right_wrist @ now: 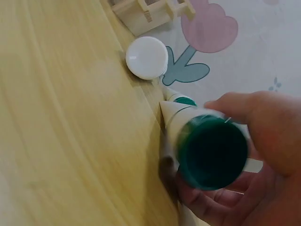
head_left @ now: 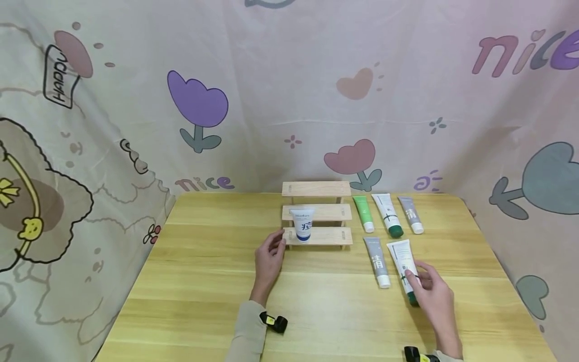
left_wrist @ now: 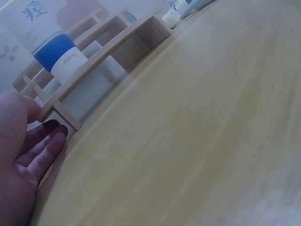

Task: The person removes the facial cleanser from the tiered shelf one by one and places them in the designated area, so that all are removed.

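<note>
A small three-step wooden stand [head_left: 323, 236] holds a white tube with a blue band [head_left: 303, 223], upright on its lowest step. My left hand [head_left: 270, 259] grips the left end of that step, thumb at the board and the other fingers bent below it in the left wrist view. My right hand [head_left: 431, 291] holds a white tube with a dark green cap [head_left: 402, 259] between thumb and fingers, at the right front. In the right wrist view its green cap [right_wrist: 214, 153] faces the camera. Beside it lies a grey tube with a white cap [head_left: 377, 261].
Behind these lie a green tube [head_left: 363, 213], another white tube with a green cap [head_left: 386, 213] and a second grey tube [head_left: 410, 214], right of the stand. A printed cloth [head_left: 271, 100] hangs behind the wood-grain table [head_left: 203, 281].
</note>
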A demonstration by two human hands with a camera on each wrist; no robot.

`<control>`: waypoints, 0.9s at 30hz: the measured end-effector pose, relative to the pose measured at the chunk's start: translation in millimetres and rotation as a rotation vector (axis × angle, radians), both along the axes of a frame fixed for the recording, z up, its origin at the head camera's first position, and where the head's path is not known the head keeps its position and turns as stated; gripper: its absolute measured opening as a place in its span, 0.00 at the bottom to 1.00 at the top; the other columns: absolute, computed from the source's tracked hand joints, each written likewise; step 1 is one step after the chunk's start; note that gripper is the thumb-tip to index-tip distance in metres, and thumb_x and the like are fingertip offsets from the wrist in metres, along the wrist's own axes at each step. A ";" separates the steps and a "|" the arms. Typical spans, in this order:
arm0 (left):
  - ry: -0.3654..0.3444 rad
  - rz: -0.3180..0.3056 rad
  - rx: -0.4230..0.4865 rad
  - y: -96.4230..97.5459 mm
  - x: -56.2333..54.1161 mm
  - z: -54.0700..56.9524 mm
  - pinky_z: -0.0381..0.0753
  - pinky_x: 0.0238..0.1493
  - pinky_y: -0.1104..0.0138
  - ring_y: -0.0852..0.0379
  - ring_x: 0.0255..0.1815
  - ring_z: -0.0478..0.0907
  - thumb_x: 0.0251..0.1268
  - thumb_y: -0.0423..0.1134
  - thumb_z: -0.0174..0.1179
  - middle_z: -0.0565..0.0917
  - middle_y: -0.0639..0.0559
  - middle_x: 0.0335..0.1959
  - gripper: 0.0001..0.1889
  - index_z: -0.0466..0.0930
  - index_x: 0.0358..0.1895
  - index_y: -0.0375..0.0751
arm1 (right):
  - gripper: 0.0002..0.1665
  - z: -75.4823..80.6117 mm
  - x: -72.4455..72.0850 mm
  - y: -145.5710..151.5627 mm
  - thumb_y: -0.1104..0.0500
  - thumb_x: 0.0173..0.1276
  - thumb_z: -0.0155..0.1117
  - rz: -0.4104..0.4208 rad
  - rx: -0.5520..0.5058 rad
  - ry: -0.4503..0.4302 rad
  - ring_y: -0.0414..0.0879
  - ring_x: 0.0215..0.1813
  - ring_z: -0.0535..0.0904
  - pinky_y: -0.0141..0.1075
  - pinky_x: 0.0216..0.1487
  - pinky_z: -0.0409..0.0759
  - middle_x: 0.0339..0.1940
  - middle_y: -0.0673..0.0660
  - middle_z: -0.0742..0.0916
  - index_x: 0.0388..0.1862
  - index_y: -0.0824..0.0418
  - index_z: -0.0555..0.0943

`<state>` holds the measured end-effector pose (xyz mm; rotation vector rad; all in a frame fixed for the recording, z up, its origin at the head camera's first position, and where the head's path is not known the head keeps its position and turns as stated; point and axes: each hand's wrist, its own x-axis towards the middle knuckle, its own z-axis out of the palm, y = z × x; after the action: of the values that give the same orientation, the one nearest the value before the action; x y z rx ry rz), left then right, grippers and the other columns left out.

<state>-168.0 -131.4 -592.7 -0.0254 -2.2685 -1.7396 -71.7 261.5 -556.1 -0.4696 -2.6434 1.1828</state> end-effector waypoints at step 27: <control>0.022 -0.006 0.003 -0.7 0.1 0.3 0.88 0.46 0.68 0.52 0.48 0.86 0.75 0.35 0.61 0.87 0.46 0.52 0.14 0.84 0.59 0.43 | 0.28 1.6 11.9 1.5 0.47 0.73 0.68 -0.035 0.105 0.001 0.45 0.41 0.83 0.27 0.33 0.74 0.50 0.64 0.88 0.64 0.64 0.80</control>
<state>-167.9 -132.1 -592.4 -0.0498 -2.2523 -1.7377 -59.8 262.9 -554.5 -0.4945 -2.6687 1.0277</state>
